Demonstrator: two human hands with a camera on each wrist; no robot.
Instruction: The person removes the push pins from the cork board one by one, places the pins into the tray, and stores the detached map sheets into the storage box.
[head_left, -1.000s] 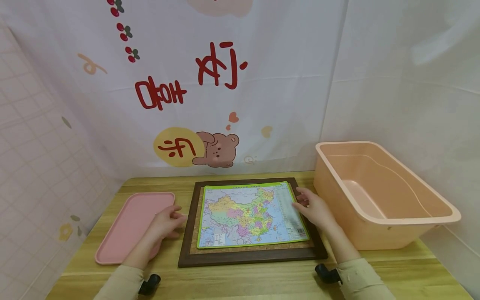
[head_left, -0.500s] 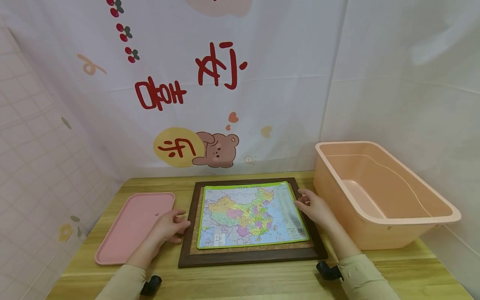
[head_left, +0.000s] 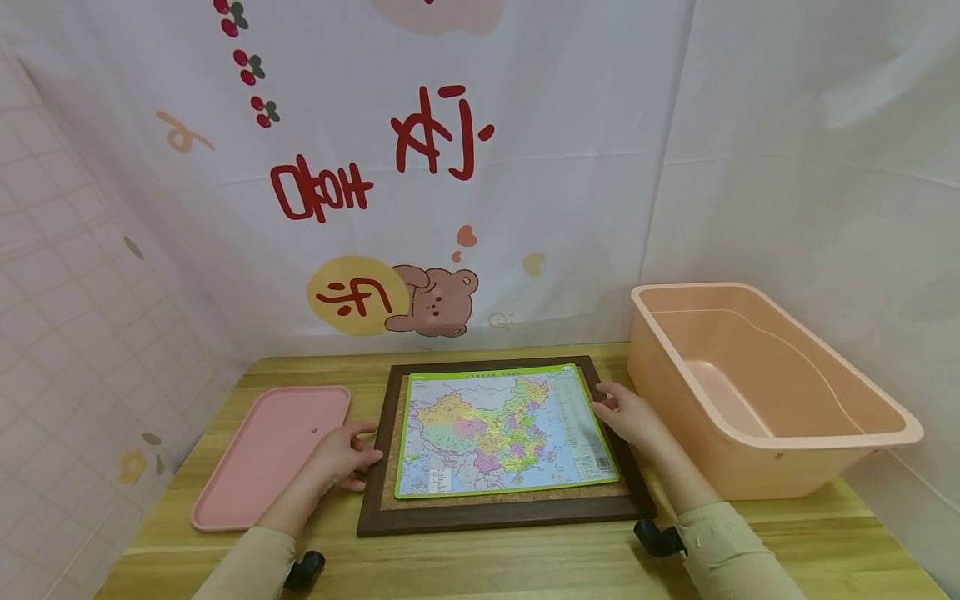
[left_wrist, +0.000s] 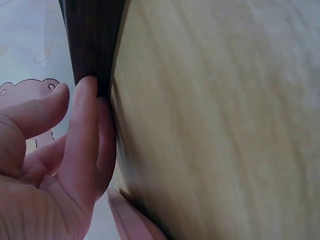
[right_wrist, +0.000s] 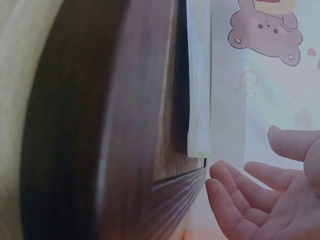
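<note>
A map of China (head_left: 480, 433) with a green border lies on a cork board (head_left: 442, 501) inside a dark brown wooden frame (head_left: 495, 517). My left hand (head_left: 339, 454) is at the frame's left edge. In the left wrist view, fingertips of the left hand (left_wrist: 60, 165) appear to touch the dark frame (left_wrist: 95, 45), with the thumb held apart. On the opposite side, my right hand (head_left: 630, 415) hovers by the frame's right edge, fingers loosely bent. The right wrist view shows that hand (right_wrist: 265, 195) holding nothing, beside the frame (right_wrist: 75, 140) and the map's edge (right_wrist: 199, 80).
A pink tray (head_left: 262, 442) lies to the left, partly under the left forearm. On the right stands a deep peach-coloured tub (head_left: 701, 400), close to the right arm. A printed cloth (head_left: 562, 208) hangs behind the wooden table (head_left: 480, 567).
My left hand has shifted right, up to the frame's left edge. My right hand has drifted slightly right and nearer to me. Map and frame have stayed put.
</note>
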